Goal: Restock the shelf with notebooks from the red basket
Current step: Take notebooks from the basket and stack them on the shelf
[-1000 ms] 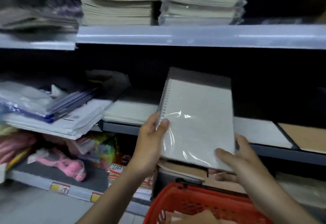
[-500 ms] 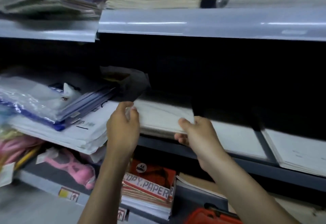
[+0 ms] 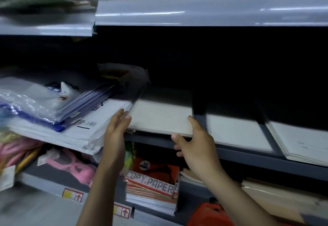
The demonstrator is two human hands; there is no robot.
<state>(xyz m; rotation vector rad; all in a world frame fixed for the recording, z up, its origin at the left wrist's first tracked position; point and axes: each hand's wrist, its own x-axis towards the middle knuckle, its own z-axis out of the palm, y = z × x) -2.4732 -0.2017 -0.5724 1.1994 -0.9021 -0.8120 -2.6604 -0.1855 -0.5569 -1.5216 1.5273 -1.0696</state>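
Note:
A grey spiral notebook (image 3: 159, 117) in clear wrap lies flat on the middle shelf (image 3: 248, 156), its spiral to the left and its front edge slightly over the shelf lip. My left hand (image 3: 115, 137) rests with straight fingers against the notebook's left front corner. My right hand (image 3: 197, 147) touches the right front corner, index finger along the right edge and thumb at the front edge. Only a corner of the red basket (image 3: 211, 215) shows at the bottom.
Two more notebook stacks (image 3: 236, 131) (image 3: 301, 142) lie to the right on the same shelf. Plastic-wrapped packs (image 3: 35, 101) are piled to the left. Copy paper reams (image 3: 152, 188) and pink items (image 3: 71, 165) fill the lower shelf. The upper shelf (image 3: 195, 10) overhangs.
The notebook went from held up in both hands to lying flat on the middle shelf. Both hands have loosened to touching its front corners. The view shifted up and left.

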